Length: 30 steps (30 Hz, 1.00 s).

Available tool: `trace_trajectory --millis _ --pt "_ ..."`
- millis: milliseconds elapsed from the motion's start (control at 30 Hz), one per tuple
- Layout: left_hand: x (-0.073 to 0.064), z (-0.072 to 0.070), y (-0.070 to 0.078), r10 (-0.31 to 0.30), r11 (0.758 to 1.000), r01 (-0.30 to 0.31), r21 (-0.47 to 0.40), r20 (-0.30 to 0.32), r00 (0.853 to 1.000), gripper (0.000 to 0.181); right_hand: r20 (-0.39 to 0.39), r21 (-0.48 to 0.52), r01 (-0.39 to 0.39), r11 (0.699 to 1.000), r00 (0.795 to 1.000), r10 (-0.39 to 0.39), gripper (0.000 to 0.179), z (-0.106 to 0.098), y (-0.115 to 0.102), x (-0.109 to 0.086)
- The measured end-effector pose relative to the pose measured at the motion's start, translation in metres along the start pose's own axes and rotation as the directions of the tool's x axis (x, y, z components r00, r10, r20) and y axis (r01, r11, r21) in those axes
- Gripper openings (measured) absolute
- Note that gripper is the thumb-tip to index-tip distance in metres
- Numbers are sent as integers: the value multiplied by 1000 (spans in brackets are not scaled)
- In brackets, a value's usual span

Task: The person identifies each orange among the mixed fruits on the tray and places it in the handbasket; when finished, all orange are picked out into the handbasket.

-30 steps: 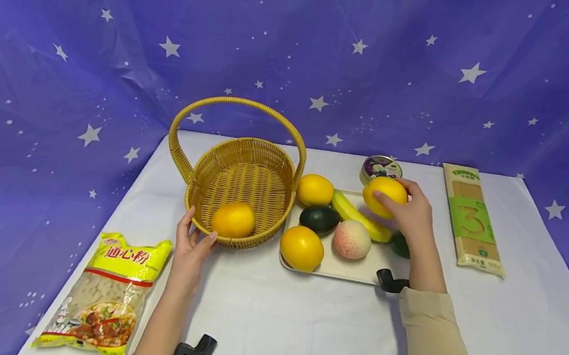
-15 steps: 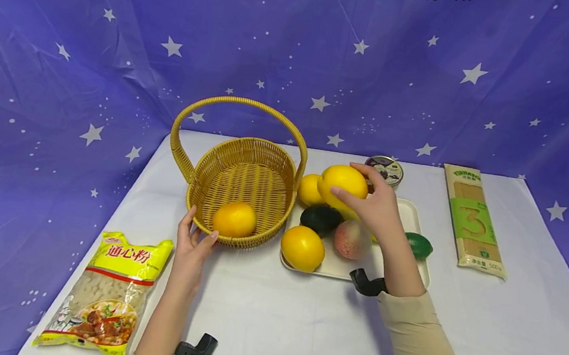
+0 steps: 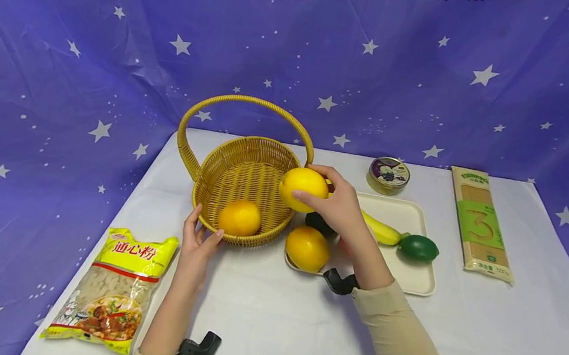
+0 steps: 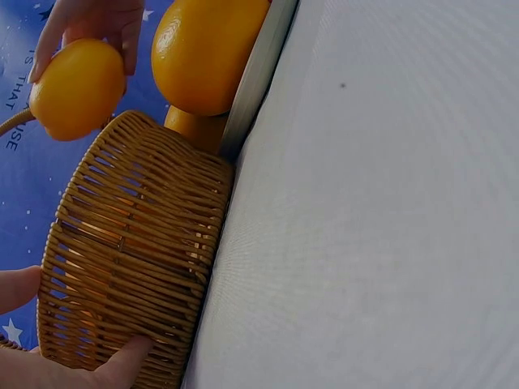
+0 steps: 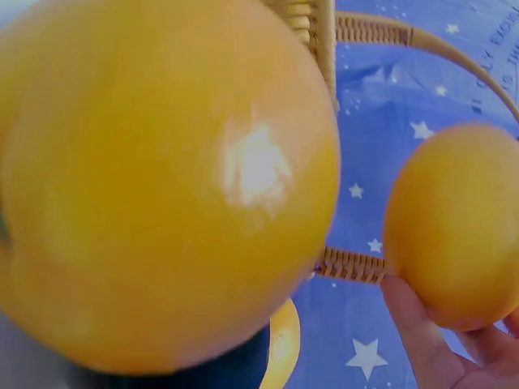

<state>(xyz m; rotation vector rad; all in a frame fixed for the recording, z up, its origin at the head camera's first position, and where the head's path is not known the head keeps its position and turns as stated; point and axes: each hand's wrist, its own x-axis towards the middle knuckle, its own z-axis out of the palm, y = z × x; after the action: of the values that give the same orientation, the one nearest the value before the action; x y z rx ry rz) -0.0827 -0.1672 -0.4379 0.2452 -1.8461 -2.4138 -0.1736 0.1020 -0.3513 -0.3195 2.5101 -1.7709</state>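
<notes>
Lemon (image 3: 304, 189) in grip: you pinch the yellow fruit between the thumb and fingers of your right hand (image 3: 338, 206), at the three o'clock rim of the wicker basket (image 3: 244, 175), its long axis running roughly nine to three. From your grip, the basket's opening lies toward nine o'clock; a second yellow fruit (image 3: 240, 218) rests inside at six. Your left hand (image 3: 195, 255), fingers spread, touches the basket near seven, farther from the lemon. Whether lemon meets rim, you cannot tell.
</notes>
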Motion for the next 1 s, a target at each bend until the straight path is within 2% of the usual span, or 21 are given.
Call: trace_trajectory --millis 167,400,533,667,800,1000 --pt "0 0 -1 -5 1000 5 13 -5 1000 76 -7 -6 -26 1000 1000 26 72 10 -6 -1" --pt "1 0 -1 -7 1000 7 3 -3 1000 76 23 -60 -18 998 1000 20 74 31 -13 1" --pt "2 1 -1 -5 1000 5 -4 -7 1000 75 34 11 -2 1000 999 2 69 46 -15 6" --pt "3 3 -1 -4 1000 4 -21 -2 1000 73 3 77 7 997 1000 -7 64 59 -15 15" --pt "3 4 -1 -3 1000 3 -28 -1 1000 72 -21 79 7 997 1000 -5 65 70 -13 27" --pt "1 4 0 -7 999 7 -34 -8 1000 71 -5 95 -32 995 999 33 67 89 -6 41"
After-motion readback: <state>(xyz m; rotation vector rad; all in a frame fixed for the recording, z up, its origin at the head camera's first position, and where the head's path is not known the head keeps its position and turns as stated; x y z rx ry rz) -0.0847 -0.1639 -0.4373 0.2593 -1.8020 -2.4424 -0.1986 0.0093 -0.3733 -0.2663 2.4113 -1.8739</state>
